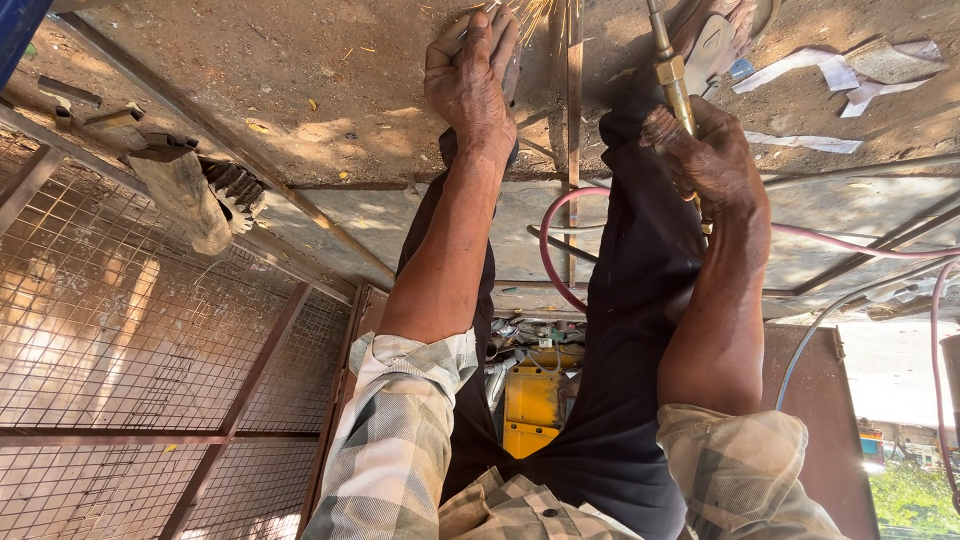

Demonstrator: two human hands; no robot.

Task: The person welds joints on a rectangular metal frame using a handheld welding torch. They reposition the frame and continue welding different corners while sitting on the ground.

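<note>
Head view looks down on a steel frame (330, 235) lying on the dirt floor, and everything else sits around it. Largest is the wire mesh panel (130, 330) along the frame's left side, with a worn work glove (190, 195) draped on the rail there. Red and grey hoses (560, 250) loop across the frame near its middle (they run off to the right edge). A yellow machine (533, 400) sits just below the frame, between the person's legs. At the frame's top, a thin upright bar (574, 90) throws sparks (530, 15). The left hand (470, 80) is clenched around a small tool pressed beside that bar. The right hand (710, 155) grips a brass torch (672, 75), fingers wrapped tight, just right of the bar.
</note>
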